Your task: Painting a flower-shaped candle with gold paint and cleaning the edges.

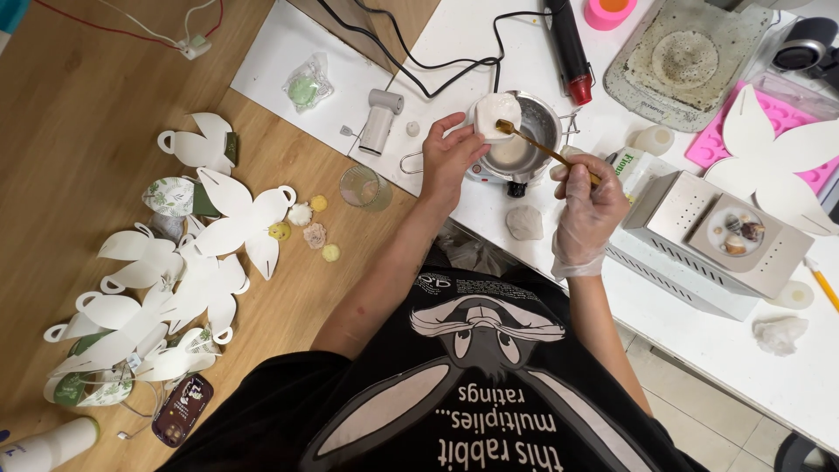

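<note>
Looking down from our own head, we hold a small white block (497,114) pinched in the bare fingers of our left hand (447,157), just above a small metal pot (524,140) on a white worktop (752,367). Our right hand (590,205), in a thin clear glove, is closed around a slim wooden stick (542,149) whose far tip touches the block. To do this well, we judge it best to keep the block over the pot so anything scraped loose falls inside, and to work the stick in short, light strokes with the left hand steady.

A black cable (419,65) curls behind the pot beside a black tool with a red tip (570,48). To the right sit a pink mould tray (786,131), a pale metal box (717,232) and a crusted grey tray (682,57). A rough pale lump (524,222) lies near the worktop edge. On the left, a wooden table (70,105) carries many white paper cut-outs shaped like petals (236,223), a few small flower-shaped pieces (313,234) and a clear plastic cup (363,186). Pale floor tiles (699,419) show at lower right
</note>
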